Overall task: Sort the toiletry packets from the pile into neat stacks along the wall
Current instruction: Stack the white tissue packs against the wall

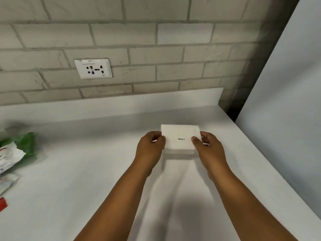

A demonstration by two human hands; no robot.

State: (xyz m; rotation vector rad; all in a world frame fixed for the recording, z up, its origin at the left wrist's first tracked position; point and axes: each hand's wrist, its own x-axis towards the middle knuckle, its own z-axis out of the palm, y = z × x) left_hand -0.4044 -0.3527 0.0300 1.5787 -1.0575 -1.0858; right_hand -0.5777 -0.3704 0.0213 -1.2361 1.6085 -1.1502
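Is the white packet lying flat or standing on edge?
Flat: the white packet shows its broad face with the printed date upward, left hand and right hand holding its ends.

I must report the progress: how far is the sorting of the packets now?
Early stage. Done: no finished stack shows along the wall. In hand: the left hand and right hand pinch a white packet by its ends, near the wall. Left: the pile at the left edge, with green and white packets, is still unsorted.
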